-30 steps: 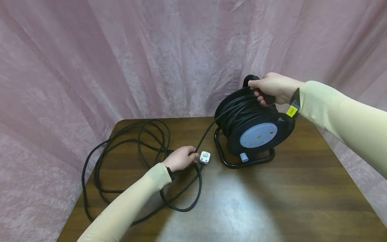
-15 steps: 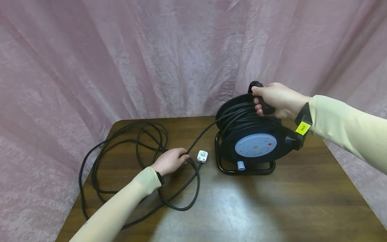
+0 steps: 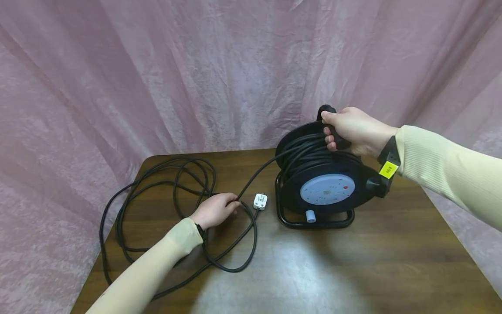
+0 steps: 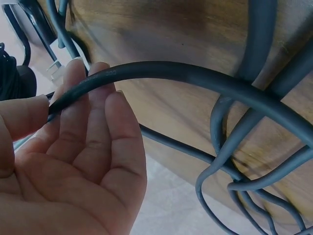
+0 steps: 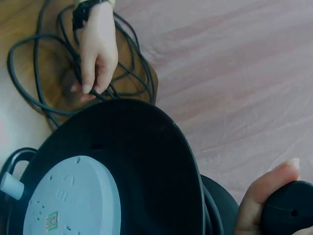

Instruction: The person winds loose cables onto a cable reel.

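Note:
A black cable reel stands on its tubular frame at the right of the table. Its round pale socket plate faces the front, with a small light-grey knob below. My right hand grips the black handle on top; the right wrist view shows the handle's end. From the reel a black cable runs down to my left hand. There my thumb and fingertips pinch it, the palm turned up in the left wrist view. A white plug lies just right of that hand.
Loose loops of cable spread over the left of the wooden table, some reaching its left edge. One loop curves in front of the plug. A pink curtain hangs behind and at both sides.
My left hand has shifted left along the cable, away from the plug and reel. My right hand has come down slightly with the handle, and the reel has tipped and settled lower.

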The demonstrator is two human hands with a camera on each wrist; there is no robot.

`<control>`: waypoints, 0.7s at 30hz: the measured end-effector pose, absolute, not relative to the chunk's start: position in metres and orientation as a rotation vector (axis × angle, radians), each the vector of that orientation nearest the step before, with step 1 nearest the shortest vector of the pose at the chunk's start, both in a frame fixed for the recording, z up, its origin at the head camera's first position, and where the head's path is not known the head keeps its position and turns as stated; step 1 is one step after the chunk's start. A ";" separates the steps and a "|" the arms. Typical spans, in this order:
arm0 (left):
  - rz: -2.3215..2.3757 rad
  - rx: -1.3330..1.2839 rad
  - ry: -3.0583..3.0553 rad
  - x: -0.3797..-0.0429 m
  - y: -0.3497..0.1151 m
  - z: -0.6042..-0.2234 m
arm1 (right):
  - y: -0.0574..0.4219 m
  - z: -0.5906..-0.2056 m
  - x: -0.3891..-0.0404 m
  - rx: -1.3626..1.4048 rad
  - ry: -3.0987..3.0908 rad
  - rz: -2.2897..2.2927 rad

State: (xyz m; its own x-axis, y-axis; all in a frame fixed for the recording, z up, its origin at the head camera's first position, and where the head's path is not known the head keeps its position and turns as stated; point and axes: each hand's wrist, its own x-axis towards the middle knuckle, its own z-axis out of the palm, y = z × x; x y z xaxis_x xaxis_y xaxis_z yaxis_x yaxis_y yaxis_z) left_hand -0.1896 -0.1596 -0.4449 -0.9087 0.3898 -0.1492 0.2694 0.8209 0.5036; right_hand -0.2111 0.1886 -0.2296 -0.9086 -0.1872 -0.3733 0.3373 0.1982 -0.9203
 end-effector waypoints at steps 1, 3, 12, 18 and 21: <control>0.705 0.507 2.762 -0.190 -0.160 -0.445 | 0.188 -0.230 -0.212 0.135 2.076 -1.751; 0.693 0.504 2.768 -0.192 -0.161 -0.444 | 0.187 -0.230 -0.216 0.127 2.075 -1.747; 0.662 0.455 2.790 -0.204 -0.159 -0.442 | 0.183 -0.230 -0.242 0.168 2.016 -1.837; 0.664 0.442 2.773 -0.206 -0.155 -0.445 | 0.199 -0.230 -0.248 0.031 2.169 -1.625; 0.679 0.454 2.762 -0.204 -0.153 -0.446 | 0.214 -0.224 -0.233 -0.142 2.550 -1.347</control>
State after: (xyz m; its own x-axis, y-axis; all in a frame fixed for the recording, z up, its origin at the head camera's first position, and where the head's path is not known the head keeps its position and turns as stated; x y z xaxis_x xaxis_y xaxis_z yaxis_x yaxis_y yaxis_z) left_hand -0.2036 -0.1529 -0.4459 -0.9171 0.3583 -0.1748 0.2363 0.8417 0.4855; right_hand -0.2333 0.2139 -0.2236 -0.9632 -0.2025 -0.1767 0.0318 0.5668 -0.8233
